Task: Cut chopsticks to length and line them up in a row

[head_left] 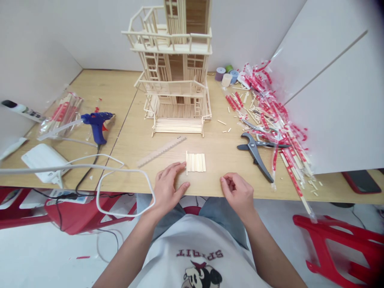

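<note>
My left hand [167,187] rests on the table with its fingers stretched out. Its fingertips reach the longer wooden stick [187,164] that stands across the left end of a row of short sticks [197,163]. Those short sticks lie side by side as a small flat panel. To the right of the panel, at the table's front edge, my right hand [237,193] is closed with curled fingers. Whether anything sits inside it is hidden. A clear notched ruler [162,151] lies slanted behind my left hand. Farther back stands a tiered model house [177,89] built of wooden sticks.
A blue glue gun [97,124], a white power bank [45,162] and a looping white cable [126,169] occupy the left. Dark-handled cutters [257,154], red-and-clear wrappers [267,96], stick scraps and thread spools [220,73] are at right. A phone [361,181] lies far right.
</note>
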Motion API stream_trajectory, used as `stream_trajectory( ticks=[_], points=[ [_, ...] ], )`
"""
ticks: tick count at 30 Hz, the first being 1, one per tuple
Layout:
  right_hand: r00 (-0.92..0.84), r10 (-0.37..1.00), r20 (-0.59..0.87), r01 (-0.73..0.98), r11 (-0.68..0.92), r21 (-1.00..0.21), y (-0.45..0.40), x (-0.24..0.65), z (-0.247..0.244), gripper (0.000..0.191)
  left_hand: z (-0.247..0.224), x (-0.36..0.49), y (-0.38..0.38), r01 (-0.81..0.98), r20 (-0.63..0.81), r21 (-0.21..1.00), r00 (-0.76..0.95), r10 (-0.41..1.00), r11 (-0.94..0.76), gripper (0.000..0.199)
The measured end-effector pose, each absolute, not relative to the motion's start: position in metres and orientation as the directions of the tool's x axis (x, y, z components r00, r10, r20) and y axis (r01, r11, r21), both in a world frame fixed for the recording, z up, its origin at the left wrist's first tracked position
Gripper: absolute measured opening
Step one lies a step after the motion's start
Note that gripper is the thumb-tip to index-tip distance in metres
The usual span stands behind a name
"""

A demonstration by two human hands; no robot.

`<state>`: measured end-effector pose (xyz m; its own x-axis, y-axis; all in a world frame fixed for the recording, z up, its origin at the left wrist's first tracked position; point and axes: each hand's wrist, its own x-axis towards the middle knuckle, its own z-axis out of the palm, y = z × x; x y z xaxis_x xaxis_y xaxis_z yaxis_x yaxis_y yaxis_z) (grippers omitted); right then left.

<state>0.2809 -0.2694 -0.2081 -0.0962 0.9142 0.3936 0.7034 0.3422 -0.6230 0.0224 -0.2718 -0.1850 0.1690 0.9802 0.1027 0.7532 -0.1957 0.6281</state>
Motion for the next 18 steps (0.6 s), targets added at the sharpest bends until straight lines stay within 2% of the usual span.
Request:
stream_trajectory(
  ticks=[18],
  points=[
    [-0.093, 0.913, 0.397, 0.704, 0.342, -0.623, -0.2691, 0.2816, -0.2087, 0.008, -0.1834, 0.0242, -0.2709, 0.754, 0.093, 0.631, 0.158, 0.983, -0.18, 0.047]
  ],
)
